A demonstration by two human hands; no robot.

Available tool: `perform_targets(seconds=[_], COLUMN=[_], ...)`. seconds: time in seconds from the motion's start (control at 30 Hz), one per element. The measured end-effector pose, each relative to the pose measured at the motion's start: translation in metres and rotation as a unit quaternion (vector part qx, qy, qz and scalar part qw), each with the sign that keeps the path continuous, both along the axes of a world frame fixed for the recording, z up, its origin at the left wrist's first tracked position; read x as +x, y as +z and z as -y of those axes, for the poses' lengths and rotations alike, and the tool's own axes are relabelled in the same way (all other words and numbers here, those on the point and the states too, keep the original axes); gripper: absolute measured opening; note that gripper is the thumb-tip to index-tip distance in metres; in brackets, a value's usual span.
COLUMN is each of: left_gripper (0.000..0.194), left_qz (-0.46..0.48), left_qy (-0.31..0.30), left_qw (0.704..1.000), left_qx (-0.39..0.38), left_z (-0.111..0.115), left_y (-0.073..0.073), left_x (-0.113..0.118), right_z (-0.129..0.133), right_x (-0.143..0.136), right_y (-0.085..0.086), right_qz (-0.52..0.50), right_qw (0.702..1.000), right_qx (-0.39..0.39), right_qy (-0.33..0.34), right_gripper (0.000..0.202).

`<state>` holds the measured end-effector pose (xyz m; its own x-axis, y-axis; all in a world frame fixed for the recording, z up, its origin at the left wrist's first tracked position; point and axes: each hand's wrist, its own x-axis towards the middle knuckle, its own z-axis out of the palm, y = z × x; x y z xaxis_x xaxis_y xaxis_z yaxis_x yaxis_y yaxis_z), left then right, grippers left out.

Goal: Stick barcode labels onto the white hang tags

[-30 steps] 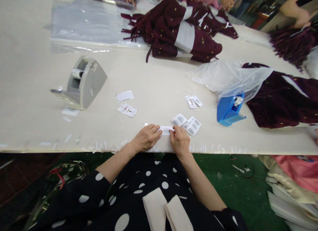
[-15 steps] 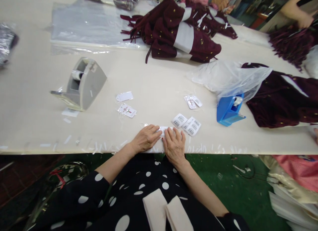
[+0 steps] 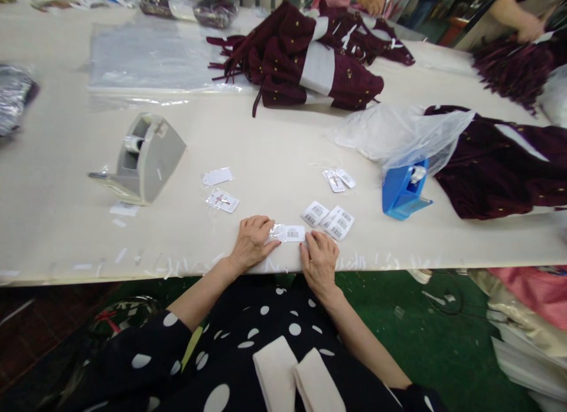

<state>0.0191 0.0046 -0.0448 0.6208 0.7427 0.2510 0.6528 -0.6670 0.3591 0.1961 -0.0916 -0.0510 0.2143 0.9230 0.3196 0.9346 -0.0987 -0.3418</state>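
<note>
A white barcode tag (image 3: 292, 233) with clear plastic at its left end lies flat near the table's front edge. My left hand (image 3: 254, 242) rests at its left end, fingers on the plastic, thumb apart below. At the tag's right end is my right hand (image 3: 319, 259), fingers bent and close together; whether they pinch the tag's edge is too small to tell. Barcode sticker sheets (image 3: 340, 223) lie just beyond my right hand. Further left are a blank tag (image 3: 218, 176) and a tag with a cross (image 3: 224, 201). More tags (image 3: 334, 181) lie behind the sheets.
A grey tape dispenser (image 3: 155, 158) stands left, a blue one (image 3: 401, 190) right. Dark red fringed garments (image 3: 283, 57) and clear plastic bags (image 3: 150, 57) lie at the back. Another person's hand (image 3: 371, 1) shows at the far side. Tape scraps line the front edge.
My hands have moved apart, the left one leftward and the right one rightward, uncovering the barcode tag between them. The view has shifted slightly.
</note>
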Motion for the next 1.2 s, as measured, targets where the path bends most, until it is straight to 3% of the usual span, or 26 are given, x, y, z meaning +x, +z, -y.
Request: perform_targets(seconds=[0.57,0.73,0.83,1.03,1.2], left_gripper=[0.040,0.036,0.033,0.032,0.016], left_qz=[0.005,0.022,-0.044,-0.154,-0.185], left_qy=[0.023,0.030,0.061,0.071,0.051], left_qw=[0.999,0.994,0.989,0.976,0.967], left_qx=[-0.046,-0.105,-0.129,-0.137,-0.167], left_z=[-0.006,-0.022,-0.031,-0.034,-0.028], left_y=[-0.004,0.010,0.019,0.034,0.047], left_x=[0.003,-0.011,-0.016,-0.001,0.011], right_z=[-0.018,-0.015,-0.015,-0.016,-0.016], right_x=[-0.024,-0.011,-0.008,-0.012,-0.012], right_y=[-0.001,-0.008,-0.010,-0.011,-0.013], right_qz=[-0.070,-0.172,-0.194,-0.183,-0.191], right_qw=[0.992,0.980,0.976,0.978,0.975], right_qx=[-0.010,0.050,0.054,0.069,0.096], right_qy=[0.104,0.089,0.086,0.077,0.056], right_gripper=[0.029,0.030,0.028,0.028,0.034])
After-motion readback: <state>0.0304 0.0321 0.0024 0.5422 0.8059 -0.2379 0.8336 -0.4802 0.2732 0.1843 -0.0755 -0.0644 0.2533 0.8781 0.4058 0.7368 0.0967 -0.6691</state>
